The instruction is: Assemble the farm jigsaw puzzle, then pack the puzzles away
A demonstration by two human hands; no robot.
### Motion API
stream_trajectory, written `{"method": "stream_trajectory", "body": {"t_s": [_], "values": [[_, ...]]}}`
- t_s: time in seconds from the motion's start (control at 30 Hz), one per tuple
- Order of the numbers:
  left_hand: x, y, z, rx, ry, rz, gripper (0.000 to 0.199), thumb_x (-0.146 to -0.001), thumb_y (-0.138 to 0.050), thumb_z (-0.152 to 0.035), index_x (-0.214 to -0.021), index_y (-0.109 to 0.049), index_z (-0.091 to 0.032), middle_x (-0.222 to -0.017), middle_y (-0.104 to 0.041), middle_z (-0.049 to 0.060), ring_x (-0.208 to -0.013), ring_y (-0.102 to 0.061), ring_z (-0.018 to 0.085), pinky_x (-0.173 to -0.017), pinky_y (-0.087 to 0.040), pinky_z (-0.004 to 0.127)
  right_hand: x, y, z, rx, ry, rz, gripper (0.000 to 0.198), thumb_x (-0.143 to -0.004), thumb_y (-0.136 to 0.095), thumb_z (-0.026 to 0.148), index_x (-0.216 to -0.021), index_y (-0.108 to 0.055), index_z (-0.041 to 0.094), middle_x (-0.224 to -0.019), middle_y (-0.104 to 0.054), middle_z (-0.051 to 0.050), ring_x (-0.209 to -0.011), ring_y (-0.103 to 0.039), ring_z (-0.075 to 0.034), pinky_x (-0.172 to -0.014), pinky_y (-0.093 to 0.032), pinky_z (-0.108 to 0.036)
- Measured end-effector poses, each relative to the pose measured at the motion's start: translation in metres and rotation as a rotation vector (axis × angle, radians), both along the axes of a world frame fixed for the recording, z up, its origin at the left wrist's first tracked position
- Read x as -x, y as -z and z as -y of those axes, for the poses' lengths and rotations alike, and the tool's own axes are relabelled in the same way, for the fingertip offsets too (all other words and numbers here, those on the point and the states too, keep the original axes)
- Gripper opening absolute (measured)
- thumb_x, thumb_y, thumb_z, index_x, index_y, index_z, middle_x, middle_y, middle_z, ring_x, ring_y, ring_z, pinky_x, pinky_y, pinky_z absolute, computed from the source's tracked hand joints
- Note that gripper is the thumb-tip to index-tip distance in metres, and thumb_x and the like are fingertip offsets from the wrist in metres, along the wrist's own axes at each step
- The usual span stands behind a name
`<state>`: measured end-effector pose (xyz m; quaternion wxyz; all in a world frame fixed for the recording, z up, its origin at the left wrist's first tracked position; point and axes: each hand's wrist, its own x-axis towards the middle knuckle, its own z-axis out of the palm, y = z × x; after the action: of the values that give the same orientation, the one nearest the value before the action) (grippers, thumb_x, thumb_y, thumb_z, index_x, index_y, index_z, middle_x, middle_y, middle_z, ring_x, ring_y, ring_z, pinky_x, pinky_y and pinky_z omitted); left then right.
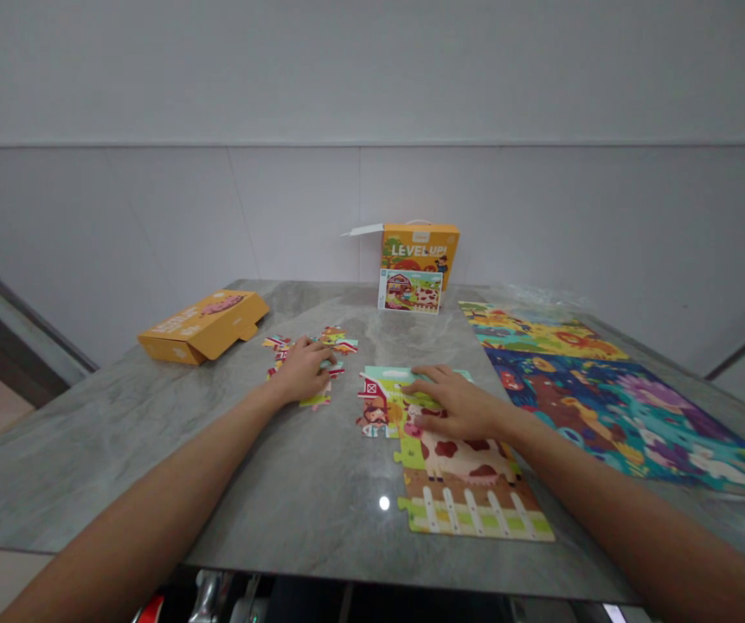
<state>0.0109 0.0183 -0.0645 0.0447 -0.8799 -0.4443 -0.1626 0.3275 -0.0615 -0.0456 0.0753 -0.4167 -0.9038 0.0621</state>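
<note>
My left hand [305, 370] rests over a pile of loose jigsaw pieces [344, 346], its fingers apart and slightly bent. Some pieces are hidden beneath it. To the right lies a partly joined farm puzzle [469, 510] with a spotted cow, a white fence and a bit of red barn along its left side. My right hand [456, 405] lies flat on the upper part of this puzzle with fingers spread, covering the cow's back and some of the green field. Neither hand visibly holds a piece.
A reference picture card [409, 292] leans against an orange box [420, 247] at the back. Another orange box [207, 324] lies at the left. Finished colourful puzzles [612, 407] cover the right side, with clear plastic wrap [541, 296] behind. The grey tabletop [320, 493] ends at a front edge.
</note>
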Motion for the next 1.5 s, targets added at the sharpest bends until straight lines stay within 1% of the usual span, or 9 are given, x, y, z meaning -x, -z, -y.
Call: {"method": "stream_trajectory", "body": {"t_s": [0.13,0.3,0.43,0.8,0.97,1.1,1.27,1.4,1.5], "values": [[0.003,-0.001,-0.002,-0.010,-0.056,0.007,0.023,-0.075,-0.051,-0.015,-0.090,-0.068,-0.019,-0.100,-0.067,0.009,-0.100,-0.053,0.026,-0.090,-0.038,0.042,-0.001,0.001,-0.001,0.011,-0.004,-0.017,0.050,-0.081,-0.057,0.046,-0.126,-0.055,0.023,-0.135,-0.044,-0.015,-0.122,-0.041,-0.032,-0.097,-0.038,-0.048],[-0.003,0.000,0.005,0.032,0.071,0.013,0.042,-0.089,-0.048,-0.039,-0.127,-0.054,-0.024,-0.133,-0.054,0.007,-0.124,-0.042,0.027,-0.105,-0.025,0.046,-0.002,0.002,-0.001,0.013,-0.005,-0.009,0.050,-0.082,-0.056,0.046,-0.126,-0.055,0.024,-0.136,-0.044,-0.014,-0.122,-0.041,-0.032,-0.098,-0.038,-0.047],[-0.006,0.002,0.008,0.094,0.078,-0.036,0.053,-0.090,-0.043,-0.051,-0.136,-0.045,-0.025,-0.142,-0.046,0.009,-0.132,-0.035,0.030,-0.110,-0.016,0.050,-0.001,0.003,-0.001,0.008,0.002,-0.012,0.049,-0.083,-0.055,0.047,-0.127,-0.054,0.024,-0.137,-0.043,-0.014,-0.123,-0.040,-0.033,-0.098,-0.037,-0.049],[0.010,0.000,0.000,0.145,0.017,-0.041,0.056,-0.082,-0.056,-0.043,-0.135,-0.046,-0.029,-0.139,-0.048,0.007,-0.126,-0.039,0.033,-0.104,-0.026,0.050,-0.002,0.001,-0.002,0.025,-0.004,-0.010,0.050,-0.081,-0.057,0.045,-0.126,-0.055,0.024,-0.136,-0.044,-0.014,-0.123,-0.041,-0.032,-0.097,-0.039,-0.048],[0.003,-0.005,0.006,0.163,0.125,-0.053,0.052,-0.083,-0.054,-0.035,-0.134,-0.047,-0.026,-0.141,-0.046,0.006,-0.129,-0.036,0.030,-0.107,-0.022,0.048,-0.002,0.000,0.000,0.025,-0.003,-0.014,0.050,-0.080,-0.058,0.045,-0.126,-0.054,0.024,-0.136,-0.044,-0.014,-0.124,-0.040,-0.032,-0.098,-0.039,-0.047],[-0.009,-0.011,0.016,0.155,0.189,-0.030,0.046,-0.083,-0.056,-0.041,-0.128,-0.054,-0.029,-0.128,-0.055,0.005,-0.122,-0.040,0.029,-0.106,-0.022,0.049,-0.001,-0.001,0.000,0.018,0.001,-0.013,0.050,-0.081,-0.058,0.045,-0.126,-0.054,0.025,-0.135,-0.045,-0.013,-0.123,-0.040,-0.032,-0.097,-0.040,-0.047],[-0.010,-0.004,0.014,0.089,0.083,-0.004,0.036,-0.086,-0.050,-0.029,-0.121,-0.058,-0.029,-0.125,-0.054,0.006,-0.119,-0.040,0.029,-0.104,-0.024,0.052,-0.002,-0.002,-0.001,0.027,0.000,-0.001,0.050,-0.080,-0.059,0.044,-0.125,-0.054,0.025,-0.134,-0.045,-0.014,-0.121,-0.041,-0.032,-0.096,-0.040,-0.047],[0.003,0.007,0.001,0.071,-0.073,0.010,0.054,-0.076,-0.049,-0.012,-0.128,-0.053,-0.025,-0.134,-0.051,0.007,-0.121,-0.037,0.033,-0.100,-0.030,0.053,-0.003,-0.003,-0.001,0.028,-0.015,0.000,0.050,-0.079,-0.060,0.043,-0.125,-0.054,0.024,-0.134,-0.045,-0.013,-0.121,-0.042,-0.031,-0.096,-0.040,-0.046],[0.003,0.008,0.001,0.050,-0.012,0.001,0.060,-0.075,-0.046,-0.007,-0.131,-0.050,-0.027,-0.138,-0.049,0.003,-0.124,-0.036,0.031,-0.105,-0.025,0.053,-0.002,-0.003,0.000,0.023,-0.016,0.009,0.051,-0.080,-0.059,0.044,-0.127,-0.054,0.024,-0.134,-0.045,-0.014,-0.121,-0.042,-0.031,-0.097,-0.040,-0.047]]}}
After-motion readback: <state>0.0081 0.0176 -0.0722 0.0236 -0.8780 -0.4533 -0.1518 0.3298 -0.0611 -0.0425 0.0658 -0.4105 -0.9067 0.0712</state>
